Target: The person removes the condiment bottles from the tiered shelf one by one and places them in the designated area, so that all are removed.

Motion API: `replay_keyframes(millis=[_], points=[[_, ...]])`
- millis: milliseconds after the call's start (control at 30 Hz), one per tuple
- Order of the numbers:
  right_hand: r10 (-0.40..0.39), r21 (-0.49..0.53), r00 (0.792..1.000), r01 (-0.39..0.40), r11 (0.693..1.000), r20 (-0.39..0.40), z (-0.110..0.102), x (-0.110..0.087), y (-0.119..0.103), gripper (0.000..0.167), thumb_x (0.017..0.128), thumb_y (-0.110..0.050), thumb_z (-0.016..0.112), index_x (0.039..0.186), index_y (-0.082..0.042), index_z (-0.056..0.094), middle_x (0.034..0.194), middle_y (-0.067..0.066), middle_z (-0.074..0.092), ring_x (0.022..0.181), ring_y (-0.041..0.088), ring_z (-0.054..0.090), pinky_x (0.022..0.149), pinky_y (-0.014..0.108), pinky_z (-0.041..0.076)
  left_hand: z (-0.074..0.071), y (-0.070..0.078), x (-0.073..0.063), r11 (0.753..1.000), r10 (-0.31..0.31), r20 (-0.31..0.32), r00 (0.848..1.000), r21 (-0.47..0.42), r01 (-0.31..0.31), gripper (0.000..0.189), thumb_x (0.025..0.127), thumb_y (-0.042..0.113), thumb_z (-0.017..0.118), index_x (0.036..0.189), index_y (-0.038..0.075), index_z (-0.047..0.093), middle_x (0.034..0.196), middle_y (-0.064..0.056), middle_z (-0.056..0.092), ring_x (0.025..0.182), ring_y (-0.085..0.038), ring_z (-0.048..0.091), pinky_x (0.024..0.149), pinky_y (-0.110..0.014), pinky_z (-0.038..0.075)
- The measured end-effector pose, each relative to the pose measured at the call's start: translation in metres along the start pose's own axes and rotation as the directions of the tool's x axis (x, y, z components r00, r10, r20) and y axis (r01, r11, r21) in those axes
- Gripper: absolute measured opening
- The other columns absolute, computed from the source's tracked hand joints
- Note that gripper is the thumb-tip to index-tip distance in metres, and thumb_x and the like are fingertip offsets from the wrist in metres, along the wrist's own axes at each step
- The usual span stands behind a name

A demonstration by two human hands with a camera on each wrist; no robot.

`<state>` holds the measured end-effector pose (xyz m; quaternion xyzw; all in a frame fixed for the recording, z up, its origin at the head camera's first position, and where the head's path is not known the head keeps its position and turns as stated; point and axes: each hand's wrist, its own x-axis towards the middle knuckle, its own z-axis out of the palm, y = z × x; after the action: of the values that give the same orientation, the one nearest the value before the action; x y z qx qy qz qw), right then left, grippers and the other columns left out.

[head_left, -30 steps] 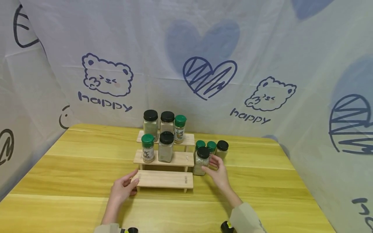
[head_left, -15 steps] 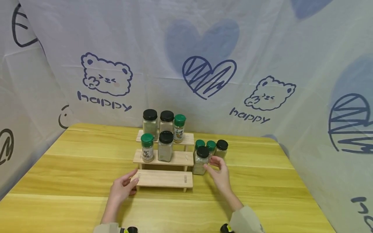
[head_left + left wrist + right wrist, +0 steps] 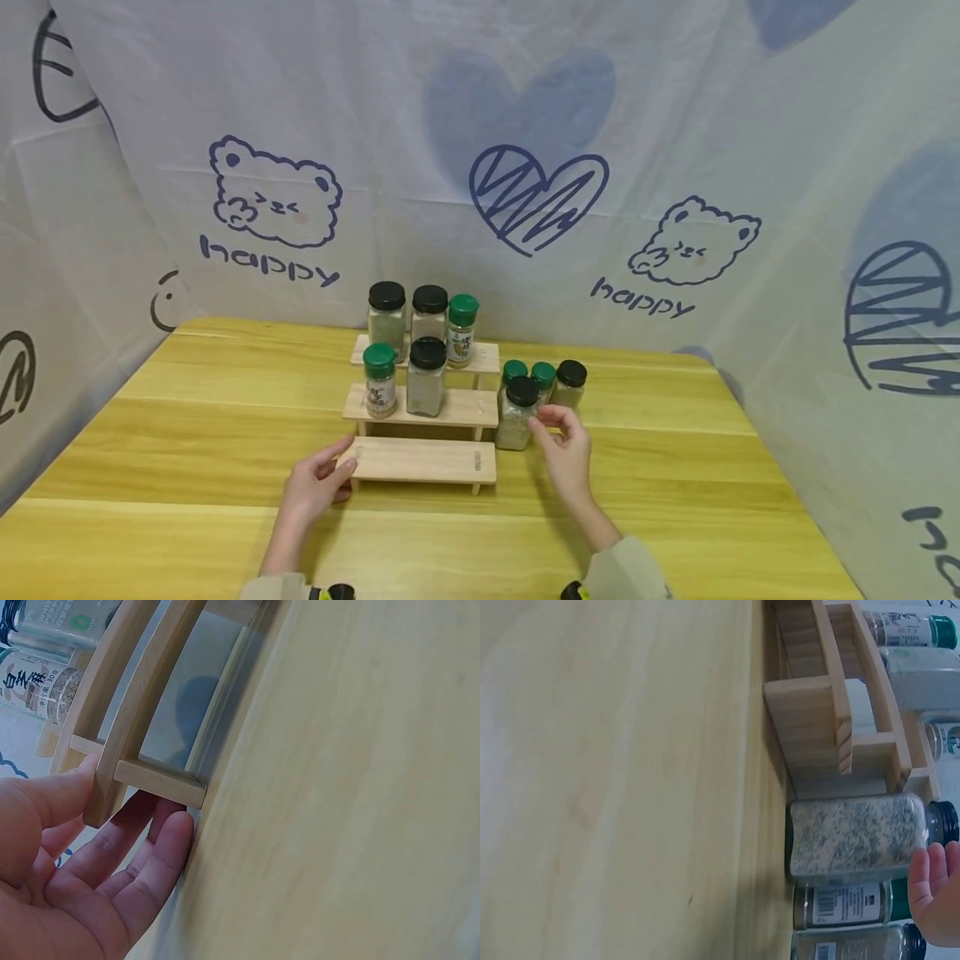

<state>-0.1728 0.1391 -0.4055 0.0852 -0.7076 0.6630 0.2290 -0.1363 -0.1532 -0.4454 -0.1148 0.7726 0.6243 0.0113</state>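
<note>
On a yellow wood-grain bench, a three-tier wooden rack carries five lidded containers on its upper two steps. A person's left hand grips the left end of the bottom step, thumb above and fingers below. The right hand, the nearer one, sits just beside a black-lidded jar of speckled seasoning, upright on the bench off the rack's right end, long axis vertical. Two smaller green-lidded bottles stand close behind it. The jar lies to the left of the right fingers, which are loosely bent near its upper side, not wrapped around it; whether they touch is unclear.
</note>
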Motion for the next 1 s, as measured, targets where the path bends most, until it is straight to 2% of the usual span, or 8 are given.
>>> replay_keyframes(millis=[167,333,500,667,833,1000], points=[[-0.064,0.049,0.998,0.064,0.997,-0.001,0.006,0.001,-0.003,0.012,0.076,0.020,0.055,0.087,0.022,0.051,0.081,0.034,0.051,0.072,0.006,0.052,0.057,0.011,0.047,0.000,-0.001,-0.001,1.000,-0.006,0.001,1.000,0.002,0.006,0.041,0.090,0.008,0.053,0.129,0.001,0.045,0.124,-0.034,0.040,0.101,-0.037,0.052,0.065,-0.031,0.055],[-0.121,0.081,0.993,0.120,0.989,0.005,0.012,0.004,0.010,0.010,0.077,0.018,0.057,0.086,0.019,0.054,0.079,0.030,0.054,0.071,0.005,0.053,0.056,0.011,0.047,0.000,-0.001,-0.001,1.000,-0.012,0.000,1.000,0.003,0.012,0.041,0.090,0.008,0.054,0.129,0.002,0.045,0.125,-0.033,0.040,0.105,-0.040,0.049,0.066,-0.031,0.055],[-0.144,0.096,0.990,0.142,0.985,0.014,0.021,0.006,0.015,0.009,0.079,0.014,0.059,0.085,0.017,0.055,0.081,0.031,0.054,0.072,0.005,0.054,0.058,0.012,0.047,0.000,-0.001,-0.001,1.000,-0.015,-0.003,1.000,0.003,0.015,0.041,0.090,0.009,0.054,0.130,0.002,0.045,0.124,-0.034,0.040,0.104,-0.039,0.049,0.066,-0.030,0.055],[-0.155,0.114,0.987,0.149,0.982,0.043,0.032,0.008,0.010,0.010,0.081,0.010,0.058,0.086,0.017,0.055,0.083,0.033,0.054,0.075,0.008,0.056,0.064,0.014,0.049,0.000,0.000,0.000,1.000,-0.015,-0.004,1.000,0.002,0.015,0.041,0.090,0.008,0.053,0.130,0.002,0.045,0.124,-0.034,0.041,0.103,-0.036,0.051,0.066,-0.030,0.054],[-0.153,0.146,0.986,0.142,0.979,0.071,0.041,0.011,0.004,0.011,0.082,0.010,0.058,0.087,0.018,0.054,0.083,0.030,0.055,0.072,0.013,0.056,0.063,0.018,0.051,0.000,0.000,-0.001,1.000,-0.013,-0.008,1.000,-0.002,0.013,0.041,0.089,0.007,0.054,0.129,0.001,0.045,0.121,-0.033,0.044,0.092,-0.029,0.057,0.065,-0.031,0.055],[-0.119,0.185,0.989,0.101,0.978,0.092,0.050,0.014,0.000,0.013,0.081,0.010,0.058,0.088,0.019,0.053,0.083,0.030,0.054,0.072,0.009,0.055,0.062,0.016,0.050,0.000,0.000,-0.001,1.000,-0.012,-0.009,1.000,-0.008,0.012,0.041,0.089,0.007,0.055,0.128,0.000,0.045,0.120,-0.033,0.044,0.086,-0.025,0.059,0.064,-0.031,0.055]])
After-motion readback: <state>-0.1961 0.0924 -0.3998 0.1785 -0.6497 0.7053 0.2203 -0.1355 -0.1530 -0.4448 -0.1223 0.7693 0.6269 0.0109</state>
